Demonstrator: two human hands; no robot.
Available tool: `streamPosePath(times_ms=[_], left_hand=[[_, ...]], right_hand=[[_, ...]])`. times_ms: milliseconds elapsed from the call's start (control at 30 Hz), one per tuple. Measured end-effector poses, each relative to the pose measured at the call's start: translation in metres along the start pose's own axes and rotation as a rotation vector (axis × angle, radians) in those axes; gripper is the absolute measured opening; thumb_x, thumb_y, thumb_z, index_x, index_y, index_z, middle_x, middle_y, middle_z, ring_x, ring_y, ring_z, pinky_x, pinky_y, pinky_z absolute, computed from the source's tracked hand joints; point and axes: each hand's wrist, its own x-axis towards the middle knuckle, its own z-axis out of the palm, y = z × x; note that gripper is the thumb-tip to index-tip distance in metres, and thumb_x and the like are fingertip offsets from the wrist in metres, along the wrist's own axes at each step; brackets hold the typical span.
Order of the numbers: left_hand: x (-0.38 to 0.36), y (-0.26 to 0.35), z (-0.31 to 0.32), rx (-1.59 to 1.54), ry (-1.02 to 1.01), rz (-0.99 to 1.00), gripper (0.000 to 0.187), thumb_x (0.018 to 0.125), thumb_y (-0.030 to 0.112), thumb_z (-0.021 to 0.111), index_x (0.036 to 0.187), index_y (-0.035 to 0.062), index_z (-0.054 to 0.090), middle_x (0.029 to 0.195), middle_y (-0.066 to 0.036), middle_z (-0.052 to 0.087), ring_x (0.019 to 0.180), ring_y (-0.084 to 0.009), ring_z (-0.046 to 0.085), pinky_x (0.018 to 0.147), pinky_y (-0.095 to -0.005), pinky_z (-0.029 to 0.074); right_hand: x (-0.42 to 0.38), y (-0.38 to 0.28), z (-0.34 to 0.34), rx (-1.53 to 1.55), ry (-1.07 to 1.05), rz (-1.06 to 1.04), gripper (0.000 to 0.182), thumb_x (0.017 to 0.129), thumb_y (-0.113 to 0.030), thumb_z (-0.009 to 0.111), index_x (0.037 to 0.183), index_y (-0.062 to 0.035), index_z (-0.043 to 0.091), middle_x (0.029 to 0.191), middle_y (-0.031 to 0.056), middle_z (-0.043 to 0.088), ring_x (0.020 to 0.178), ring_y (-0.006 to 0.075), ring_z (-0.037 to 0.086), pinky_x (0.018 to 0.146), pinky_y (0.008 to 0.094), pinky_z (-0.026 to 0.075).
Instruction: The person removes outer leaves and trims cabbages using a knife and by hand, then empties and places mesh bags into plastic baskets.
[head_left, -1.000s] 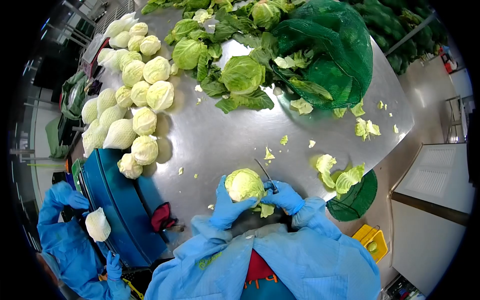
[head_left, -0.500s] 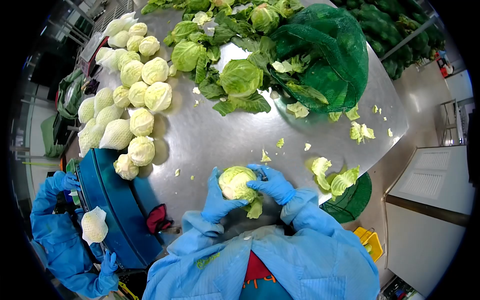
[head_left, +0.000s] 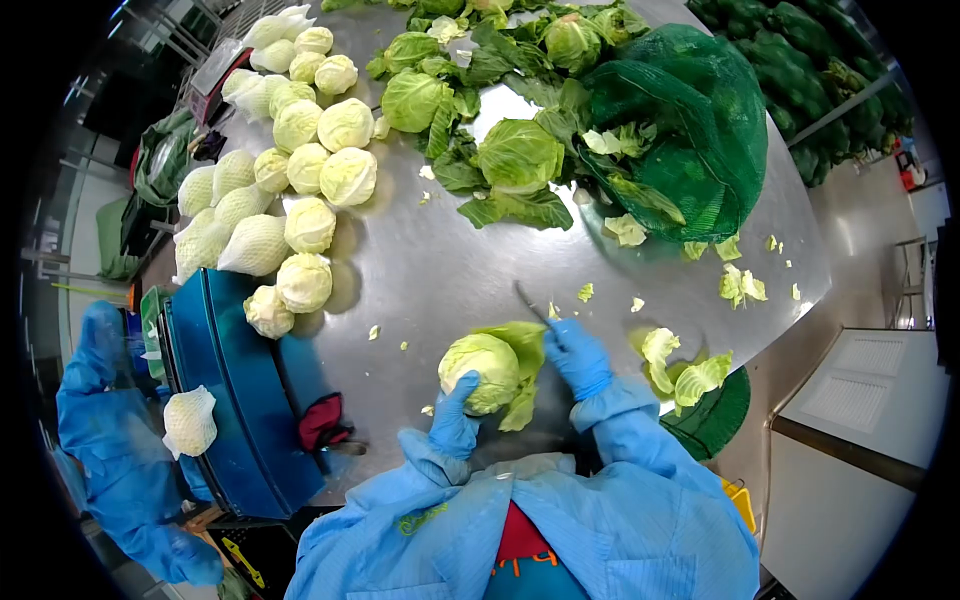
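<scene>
My gloved left hand (head_left: 456, 420) grips the near side of a pale green cabbage (head_left: 480, 365), its thumb up against the head. A loose outer leaf (head_left: 520, 360) hangs off the cabbage's right side and touches the steel table (head_left: 410, 260). Right of the leaf, and apart from it, my gloved right hand (head_left: 578, 358) is closed around a knife (head_left: 530, 302), whose thin dark blade points up and left. The knife's handle is mostly hidden in the fist.
Trimmed cabbages (head_left: 348, 177), some in white foam nets (head_left: 254, 245), stand at left. Untrimmed cabbages (head_left: 520, 155) and a green mesh sack (head_left: 715, 130) lie at the back. Leaf scraps (head_left: 700, 378) are at right. A co-worker's blue sleeve (head_left: 105, 420) shows beside a blue bin (head_left: 235, 390).
My right hand has come off the cabbage and moved right, now showing a knife. The cabbage has turned and its leaf spreads out. The netted cabbage by the co-worker has left their hand.
</scene>
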Motion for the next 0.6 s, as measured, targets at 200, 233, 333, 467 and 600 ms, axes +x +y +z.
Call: streamPosePath(times_ms=[200, 233, 333, 467, 600], left_hand=[[0.004, 0.028, -0.008, -0.298, 0.005, -0.091, 0.074, 0.084, 0.052, 0.068, 0.144, 0.019, 0.039, 0.143, -0.011, 0.045, 0.13, -0.0343, 0.045, 0.098, -0.0615, 0.044], [0.006, 0.029, -0.011, -0.333, -0.022, -0.086, 0.074, 0.084, 0.053, 0.068, 0.144, 0.0188, 0.039, 0.143, -0.011, 0.045, 0.13, -0.0342, 0.046, 0.098, -0.0611, 0.044], [0.008, 0.029, -0.015, -0.369, -0.051, -0.088, 0.074, 0.085, 0.053, 0.066, 0.144, 0.0195, 0.038, 0.144, -0.012, 0.045, 0.129, -0.035, 0.046, 0.098, -0.0609, 0.045], [0.004, 0.037, -0.007, -0.212, -0.023, -0.173, 0.075, 0.084, 0.045, 0.072, 0.144, 0.015, 0.038, 0.143, -0.012, 0.045, 0.129, -0.0338, 0.046, 0.1, -0.0562, 0.045], [0.02, 0.025, 0.004, 0.355, -0.094, 0.082, 0.088, 0.072, 0.034, 0.085, 0.141, 0.0046, 0.038, 0.137, -0.016, 0.047, 0.126, -0.0322, 0.048, 0.101, -0.0456, 0.046]], right_hand=[[-0.002, 0.037, -0.044, -0.157, 0.33, 0.204, 0.044, 0.089, -0.018, 0.064, 0.132, -0.015, 0.054, 0.102, 0.0101, 0.061, 0.073, 0.0276, 0.06, 0.066, 0.0378, 0.05], [-0.005, 0.024, -0.048, -0.084, 0.348, 0.222, 0.045, 0.089, -0.015, 0.064, 0.133, -0.0139, 0.054, 0.102, 0.0089, 0.061, 0.071, 0.0247, 0.058, 0.065, 0.0358, 0.05], [-0.015, -0.022, -0.033, 0.762, 0.098, 0.533, 0.044, 0.093, -0.012, 0.062, 0.135, -0.01, 0.053, 0.107, 0.0022, 0.061, 0.07, 0.01, 0.054, 0.058, 0.0241, 0.047], [0.012, -0.039, 0.002, 1.196, -0.077, 0.629, 0.047, 0.095, -0.02, 0.06, 0.141, -0.0133, 0.048, 0.119, 0.0032, 0.06, 0.075, 0.01, 0.058, 0.052, 0.0209, 0.045], [0.033, 0.009, 0.007, 1.172, 0.316, 0.599, 0.05, 0.097, -0.023, 0.057, 0.144, -0.0131, 0.044, 0.128, 0.0024, 0.057, 0.078, 0.0107, 0.059, 0.051, 0.0209, 0.045]])
